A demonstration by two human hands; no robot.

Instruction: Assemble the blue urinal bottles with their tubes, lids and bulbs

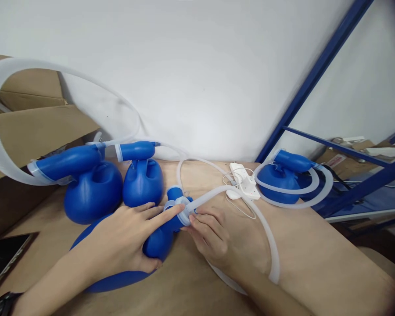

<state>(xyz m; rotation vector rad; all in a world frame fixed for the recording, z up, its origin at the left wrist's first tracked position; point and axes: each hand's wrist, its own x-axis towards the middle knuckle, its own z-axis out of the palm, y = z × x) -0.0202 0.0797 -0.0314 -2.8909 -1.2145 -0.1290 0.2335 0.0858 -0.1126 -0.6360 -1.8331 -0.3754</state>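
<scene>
The left grip [128, 232] is spread wide over a blue bottle [158, 245], holding it with the thumb against its near side and the index finger stretched across the translucent cap [184, 216] at its mouth. The right grip [212, 235] is narrow, its thumb and fingers pinching the right edge of that cap. The bottle lies directly beneath the left grip on the tan desk [309, 250]: smooth, glossy plastic of a deep, even blue, with a wide rounded body showing on both sides of the left wrist and a thinner neck pointing toward the right grip. The cap is cloudy and pale, and a whitish, semi-clear hose [271, 241] leaves it, arching over the right grip and looping down to its right. Just beyond the fingertips is a short blue cylinder [175, 193]; whether it belongs to the bottle I cannot tell. Farther beyond the left grip stand two similar blue containers, a larger one [94, 193] to the left and a smaller one [144, 183] beside it. Beyond and right of the right grip are a white power strip [245, 181] and another blue container [283, 177], ringed by its own hose.
</scene>
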